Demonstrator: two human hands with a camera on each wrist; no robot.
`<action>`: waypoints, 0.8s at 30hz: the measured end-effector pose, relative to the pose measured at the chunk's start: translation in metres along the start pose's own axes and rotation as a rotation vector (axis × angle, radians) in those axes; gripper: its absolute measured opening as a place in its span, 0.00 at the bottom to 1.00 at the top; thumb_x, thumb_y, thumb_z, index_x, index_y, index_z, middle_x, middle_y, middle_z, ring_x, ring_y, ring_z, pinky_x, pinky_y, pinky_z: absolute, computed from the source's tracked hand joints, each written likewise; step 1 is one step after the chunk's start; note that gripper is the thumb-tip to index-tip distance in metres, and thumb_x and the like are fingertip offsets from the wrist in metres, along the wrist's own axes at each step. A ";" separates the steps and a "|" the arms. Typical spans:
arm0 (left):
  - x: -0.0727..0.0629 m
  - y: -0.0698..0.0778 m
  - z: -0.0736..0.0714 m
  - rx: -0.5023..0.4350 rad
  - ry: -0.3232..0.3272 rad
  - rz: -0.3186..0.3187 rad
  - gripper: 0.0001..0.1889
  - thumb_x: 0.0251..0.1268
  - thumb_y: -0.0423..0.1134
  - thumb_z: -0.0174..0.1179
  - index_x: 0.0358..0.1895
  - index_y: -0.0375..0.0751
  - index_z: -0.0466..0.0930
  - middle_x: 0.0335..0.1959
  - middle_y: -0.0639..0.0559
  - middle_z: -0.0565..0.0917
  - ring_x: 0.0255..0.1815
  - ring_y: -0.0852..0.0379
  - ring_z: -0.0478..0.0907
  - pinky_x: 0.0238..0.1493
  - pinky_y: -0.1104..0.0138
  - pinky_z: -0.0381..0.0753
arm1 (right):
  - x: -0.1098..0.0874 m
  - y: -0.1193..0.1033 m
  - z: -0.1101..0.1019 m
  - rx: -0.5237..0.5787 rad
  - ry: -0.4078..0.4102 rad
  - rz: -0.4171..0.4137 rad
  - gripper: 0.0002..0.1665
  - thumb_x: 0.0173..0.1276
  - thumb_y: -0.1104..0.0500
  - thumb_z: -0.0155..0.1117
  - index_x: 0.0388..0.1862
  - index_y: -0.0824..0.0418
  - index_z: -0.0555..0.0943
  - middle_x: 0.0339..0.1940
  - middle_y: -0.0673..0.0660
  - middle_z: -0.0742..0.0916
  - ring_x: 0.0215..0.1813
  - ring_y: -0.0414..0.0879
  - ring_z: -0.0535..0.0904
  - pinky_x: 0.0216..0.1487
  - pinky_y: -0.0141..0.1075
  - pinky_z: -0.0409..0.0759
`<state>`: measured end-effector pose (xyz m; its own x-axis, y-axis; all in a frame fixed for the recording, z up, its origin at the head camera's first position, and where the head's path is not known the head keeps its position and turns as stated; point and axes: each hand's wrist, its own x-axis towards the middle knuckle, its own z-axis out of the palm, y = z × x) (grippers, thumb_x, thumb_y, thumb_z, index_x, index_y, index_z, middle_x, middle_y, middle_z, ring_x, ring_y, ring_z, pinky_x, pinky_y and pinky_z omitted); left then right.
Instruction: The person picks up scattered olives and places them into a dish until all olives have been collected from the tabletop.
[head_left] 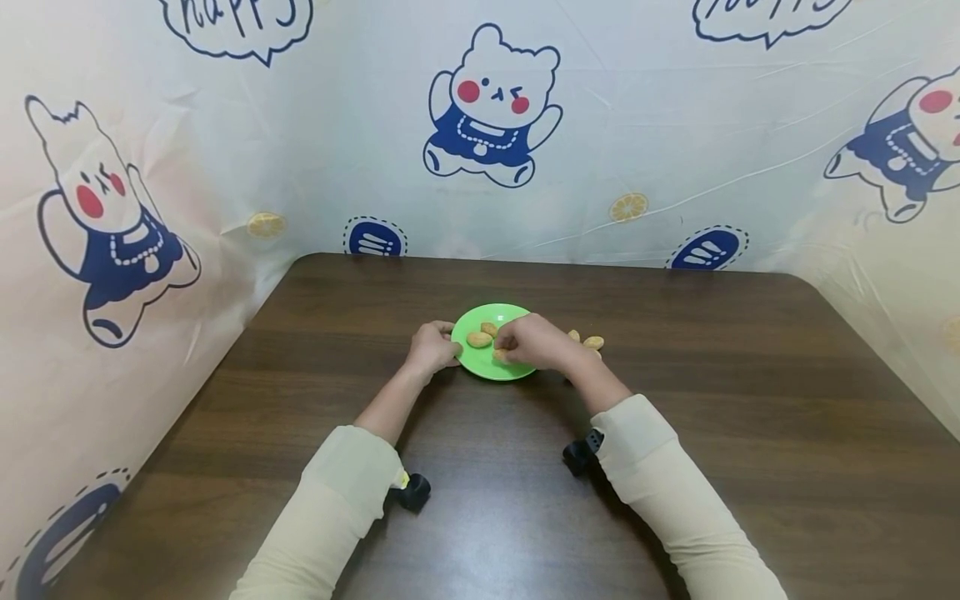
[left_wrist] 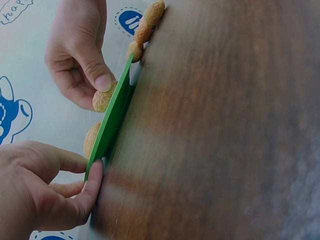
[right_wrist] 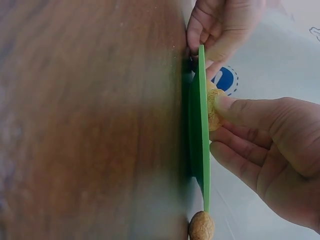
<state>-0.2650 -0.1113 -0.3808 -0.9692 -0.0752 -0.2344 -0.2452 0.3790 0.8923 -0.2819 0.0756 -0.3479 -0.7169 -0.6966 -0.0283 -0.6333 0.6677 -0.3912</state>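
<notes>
A round green plate (head_left: 468, 321) stands on the table with unshelled peanuts (head_left: 479, 339) on it. At its left side my left hand (head_left: 432, 346) pinches the rim, thumb and fingers on opposite faces, as the left wrist view shows. Over the right part of the plate, my right hand (head_left: 542, 340) pinches another peanut (right_wrist: 214, 109) between thumb and fingers. That peanut is low, close to the plate's surface; whether it touches cannot be told. More peanuts (head_left: 594, 342) lie on the table just right of the plate, partly hidden behind the right hand and wrist.
The brown wooden table (head_left: 750, 417) extends on all sides of the plate. Behind it hangs a pale curtain (head_left: 360, 125) with cartoon bears. Each sleeve carries a small black wrist device, one at the left cuff (head_left: 414, 493) and one at the right cuff (head_left: 579, 457).
</notes>
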 end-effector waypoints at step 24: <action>0.001 -0.001 0.002 0.019 0.017 0.011 0.26 0.58 0.22 0.52 0.63 0.29 0.65 0.43 0.39 0.74 0.41 0.47 0.78 0.34 0.71 0.84 | 0.006 0.003 0.001 -0.006 -0.061 0.011 0.08 0.62 0.62 0.64 0.40 0.60 0.84 0.37 0.52 0.85 0.42 0.43 0.79 0.44 0.33 0.79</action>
<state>-0.2659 -0.1101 -0.3831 -0.9721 -0.0868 -0.2180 -0.2345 0.3977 0.8870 -0.2878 0.0727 -0.3505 -0.7047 -0.7039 -0.0887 -0.6274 0.6766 -0.3855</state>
